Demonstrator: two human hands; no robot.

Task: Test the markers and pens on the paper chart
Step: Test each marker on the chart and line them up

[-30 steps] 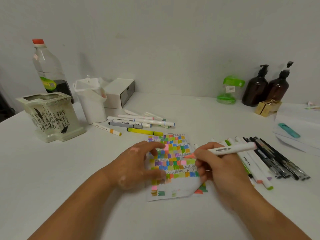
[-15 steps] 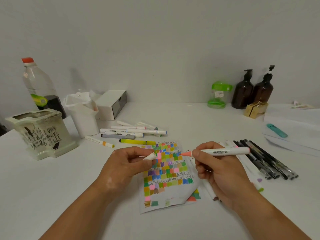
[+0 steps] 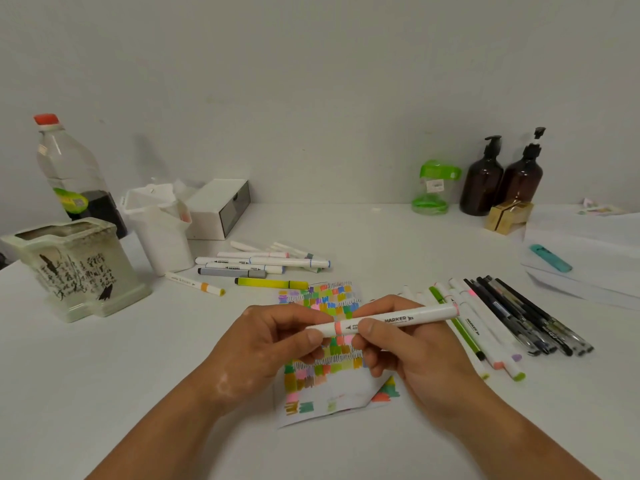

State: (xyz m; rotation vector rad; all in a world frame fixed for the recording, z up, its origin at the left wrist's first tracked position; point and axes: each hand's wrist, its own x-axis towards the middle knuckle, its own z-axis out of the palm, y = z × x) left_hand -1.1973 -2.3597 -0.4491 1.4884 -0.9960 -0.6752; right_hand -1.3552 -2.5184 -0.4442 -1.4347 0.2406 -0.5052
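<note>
Nearest the camera, both forearms are reaching in over the white counter (image 3: pixel 104 375). The left hand (image 3: pixel 270 348) is pinching the left end of a white marker (image 3: pixel 391 320) between thumb and curled fingers. The right hand (image 3: pixel 408 351) is gripping the barrel just right of a salmon band, its thumb pressing on top. The marker is hanging level above the paper chart (image 3: pixel 346 393), not touching it.

The chart is lying flat under the hands, covered in rows of coloured swatches, with its lower right corner folded over.

To the right, a row of markers and pens (image 3: pixel 491 327) is lying side by side, white barrels nearer the chart and dark pens farther out.

Beyond the chart, a yellow-green marker (image 3: pixel 272 283) is lying crosswise, with a cluster of white and grey markers (image 3: pixel 263 263) just behind it.

At the left, a ceramic pot (image 3: pixel 76 268) with black writing is sitting beside a white holder (image 3: pixel 162 230). A white box (image 3: pixel 218 206) and a clear bottle (image 3: pixel 69 168) with a red cap are standing behind them.

Against the wall on the right, a green container (image 3: pixel 433 188) is standing next to two brown pump bottles (image 3: pixel 483 181).
</note>
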